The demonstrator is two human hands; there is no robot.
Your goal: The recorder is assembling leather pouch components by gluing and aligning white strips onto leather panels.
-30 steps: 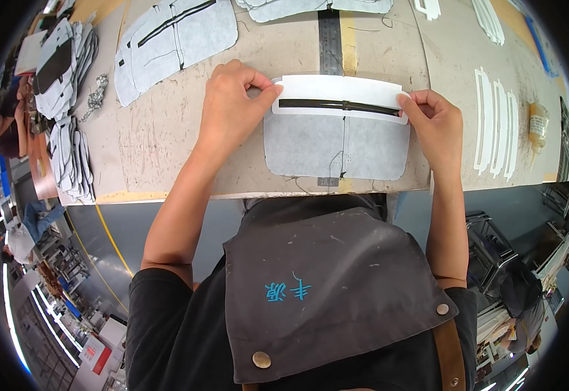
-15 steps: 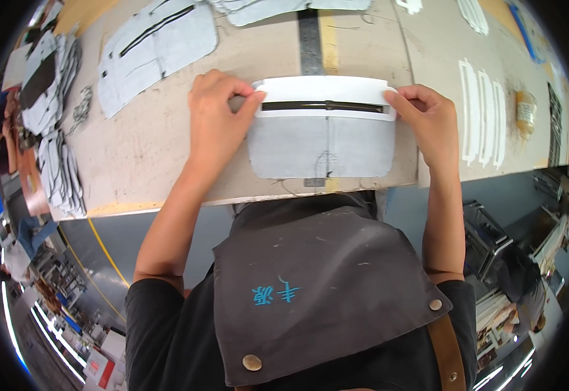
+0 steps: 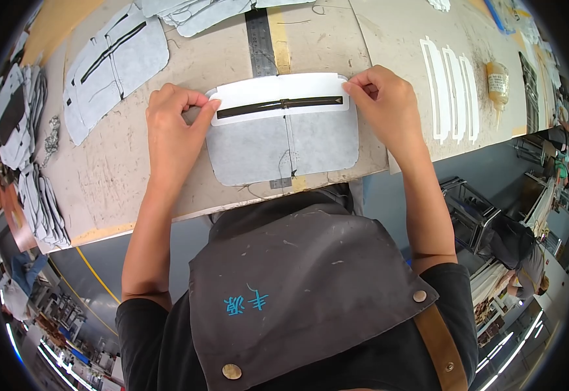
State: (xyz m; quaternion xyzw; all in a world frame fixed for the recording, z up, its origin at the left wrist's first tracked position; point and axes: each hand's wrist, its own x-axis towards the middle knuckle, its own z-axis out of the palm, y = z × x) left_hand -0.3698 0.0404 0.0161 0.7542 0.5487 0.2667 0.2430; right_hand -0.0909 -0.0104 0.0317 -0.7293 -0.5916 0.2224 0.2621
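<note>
Before me on the table lies a pale grey fabric panel (image 3: 252, 153) with rounded corners and a dark seam line down its middle. Along its far edge rests a white slotted strip (image 3: 265, 88), its long opening framing a black zipper-like band (image 3: 310, 103). My left hand (image 3: 177, 124) pinches the strip's left end between thumb and forefinger. At the opposite end, my right hand (image 3: 385, 107) pinches the right corner of the strip. Loose dark threads trail from the panel's near edge.
More grey panels (image 3: 124, 62) lie at the far left, with stacked pieces (image 3: 40, 202) along the left edge. A metal ruler (image 3: 260, 42) is under the panel. To the right are several white slotted strips (image 3: 455, 98) and a yellowish squeeze bottle (image 3: 497, 85).
The view has shifted, so the table things appear further left. Both hands still pinch the strip's ends, and the strip now sits lower and flatter against the panel.
</note>
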